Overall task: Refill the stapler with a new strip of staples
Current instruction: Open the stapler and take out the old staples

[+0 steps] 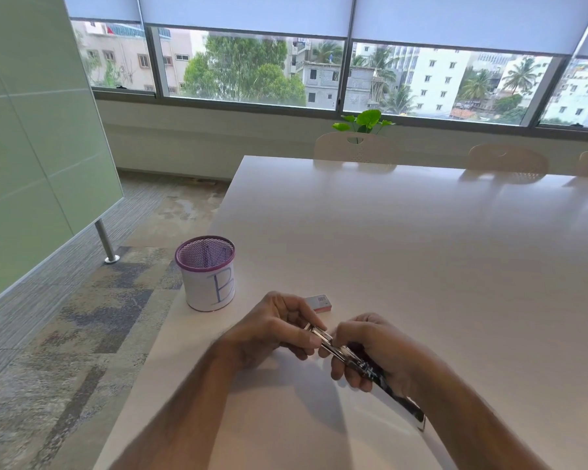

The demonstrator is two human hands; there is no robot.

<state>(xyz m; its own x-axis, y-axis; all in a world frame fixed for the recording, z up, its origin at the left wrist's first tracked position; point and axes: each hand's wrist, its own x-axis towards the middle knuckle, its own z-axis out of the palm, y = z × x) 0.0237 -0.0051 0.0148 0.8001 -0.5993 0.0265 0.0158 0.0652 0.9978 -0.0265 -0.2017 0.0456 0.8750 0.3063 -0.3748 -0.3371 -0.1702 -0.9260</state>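
Chrome and black metal stapler (pixel 350 359), opened out, lay slanted just above the white tabletop (pixel 421 266), gripped in my right hand (pixel 370 351). My left hand (pixel 279 329) pinched its silver front end. Behind sat a small white staple box (pixel 319 302), print unreadable, and a purple mesh cup (pixel 206 273) marked "B".

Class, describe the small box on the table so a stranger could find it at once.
Start at the white table, near its left edge where the purple-rimmed mesh cup marked B stands. Just right of the cup, beyond the hands, lies the small flat box, white with a reddish side.
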